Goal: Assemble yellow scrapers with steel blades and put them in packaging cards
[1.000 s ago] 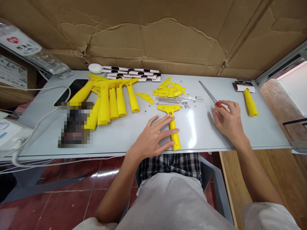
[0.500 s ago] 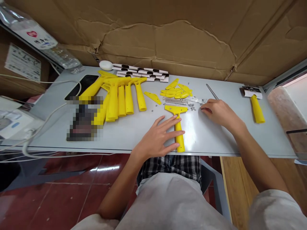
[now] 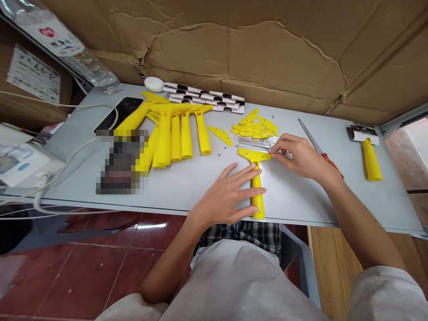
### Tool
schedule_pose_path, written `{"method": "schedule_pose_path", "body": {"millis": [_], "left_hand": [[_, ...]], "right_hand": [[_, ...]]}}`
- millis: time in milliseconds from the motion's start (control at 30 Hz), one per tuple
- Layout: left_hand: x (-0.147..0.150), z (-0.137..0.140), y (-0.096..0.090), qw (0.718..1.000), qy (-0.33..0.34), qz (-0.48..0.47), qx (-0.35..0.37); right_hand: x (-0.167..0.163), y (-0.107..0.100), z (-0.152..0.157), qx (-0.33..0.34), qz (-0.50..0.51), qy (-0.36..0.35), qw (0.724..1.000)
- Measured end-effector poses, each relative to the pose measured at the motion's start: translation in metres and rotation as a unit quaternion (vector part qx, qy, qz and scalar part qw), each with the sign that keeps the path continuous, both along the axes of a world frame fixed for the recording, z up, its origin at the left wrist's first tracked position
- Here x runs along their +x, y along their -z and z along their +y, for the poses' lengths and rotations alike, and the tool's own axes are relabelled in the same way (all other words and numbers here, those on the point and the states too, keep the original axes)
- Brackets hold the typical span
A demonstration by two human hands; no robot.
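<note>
Yellow scraper [image 3: 254,155] lay on the counter [image 3: 301,205] beneath the left hand [image 3: 223,197], its grip loose, fingers [image 3: 249,194] spread across the handle [image 3: 257,202]. The right hand [image 3: 301,155] pinched its grip at the head's right end; whether around anything, I couldn't tell. Beyond sat metal strips [image 3: 253,143], yellow covers [image 3: 248,127]; rightward, a screwdriver [image 3: 312,139].
</note>
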State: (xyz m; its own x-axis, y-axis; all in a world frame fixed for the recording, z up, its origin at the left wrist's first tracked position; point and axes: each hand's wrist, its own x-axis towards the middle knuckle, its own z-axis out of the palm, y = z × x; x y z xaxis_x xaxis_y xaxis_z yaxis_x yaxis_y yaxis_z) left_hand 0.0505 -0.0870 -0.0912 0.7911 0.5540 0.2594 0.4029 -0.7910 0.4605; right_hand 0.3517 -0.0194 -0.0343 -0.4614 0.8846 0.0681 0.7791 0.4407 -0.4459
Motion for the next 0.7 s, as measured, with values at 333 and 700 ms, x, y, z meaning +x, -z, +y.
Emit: {"method": "schedule_pose_path", "body": {"millis": [333,700], "left_hand": [[0.001,0.003,0.008,0.999,0.010,-0.011,0.031],[0.000,0.001,0.003,1.000,0.003,-0.001,0.027]], "right_hand": [[-0.014,0.035,0.005,0.104,0.078,-0.066,0.989],[-0.011,0.041,0.000,0.087,0.070,-0.056,0.992]]}}
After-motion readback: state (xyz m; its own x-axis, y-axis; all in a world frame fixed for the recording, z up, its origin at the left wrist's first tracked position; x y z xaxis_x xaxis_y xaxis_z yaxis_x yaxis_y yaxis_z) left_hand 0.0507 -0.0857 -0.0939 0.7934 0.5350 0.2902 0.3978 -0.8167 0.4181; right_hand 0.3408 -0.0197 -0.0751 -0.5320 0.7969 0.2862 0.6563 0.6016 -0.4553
